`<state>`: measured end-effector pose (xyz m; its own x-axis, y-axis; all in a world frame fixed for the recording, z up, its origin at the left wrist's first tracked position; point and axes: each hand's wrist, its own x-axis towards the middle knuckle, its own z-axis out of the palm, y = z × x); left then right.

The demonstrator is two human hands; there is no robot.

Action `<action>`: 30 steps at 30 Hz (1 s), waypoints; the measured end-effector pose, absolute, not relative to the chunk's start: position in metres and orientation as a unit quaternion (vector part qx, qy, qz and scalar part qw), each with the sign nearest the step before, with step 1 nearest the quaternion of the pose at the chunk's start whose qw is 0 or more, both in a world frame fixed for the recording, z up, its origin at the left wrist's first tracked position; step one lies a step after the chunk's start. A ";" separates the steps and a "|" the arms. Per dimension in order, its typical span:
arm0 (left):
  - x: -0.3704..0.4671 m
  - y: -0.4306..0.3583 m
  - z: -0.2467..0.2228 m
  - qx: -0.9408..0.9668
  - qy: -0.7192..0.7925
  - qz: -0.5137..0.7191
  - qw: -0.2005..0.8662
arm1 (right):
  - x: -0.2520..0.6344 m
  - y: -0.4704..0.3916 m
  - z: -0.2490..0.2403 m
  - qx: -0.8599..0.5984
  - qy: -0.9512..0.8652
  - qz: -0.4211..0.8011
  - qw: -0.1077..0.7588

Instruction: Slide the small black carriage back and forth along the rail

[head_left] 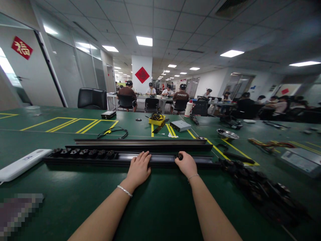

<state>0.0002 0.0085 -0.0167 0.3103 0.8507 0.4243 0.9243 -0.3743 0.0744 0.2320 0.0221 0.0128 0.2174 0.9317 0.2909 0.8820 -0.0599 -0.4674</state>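
Observation:
A long black channel rail (160, 160) lies crosswise on the green table before me. Several black socket modules (84, 153) sit in a row in its left end; the rest of its channel shows a shiny inner strip. My left hand (139, 167) rests flat across the rail's middle, fingers stretched out over it. At the right part of the rail, my right hand (187, 164) pinches one small black socket module (179, 156) between thumb and fingers, at the channel. Whether that module touches the strip is hidden by the fingers.
Behind the rail lies another long strip (140, 142). A heap of black modules (260, 190) spreads at right, near a metal bowl (227, 134). A white device (23, 164) lies at left. Farther back are a yellow box of cables (156, 118) and a grey box (180, 126).

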 end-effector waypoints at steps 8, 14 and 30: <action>0.000 0.009 -0.018 -0.802 -0.553 -0.204 0.094 | 0.234 0.025 0.008 -0.728 -0.619 0.044 0.291; -0.001 0.009 -0.018 -0.804 -0.551 -0.202 0.096 | 0.233 0.023 0.008 -0.727 -0.624 0.033 0.285; 0.000 0.010 -0.019 -0.803 -0.549 -0.212 0.092 | 0.237 0.023 0.010 -0.723 -0.634 0.009 0.276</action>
<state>-0.0004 0.0096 -0.0187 0.3076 0.8425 0.4422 0.9207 -0.3809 0.0853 0.2375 0.0234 0.0097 0.1965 0.9208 0.3368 0.9109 -0.0443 -0.4103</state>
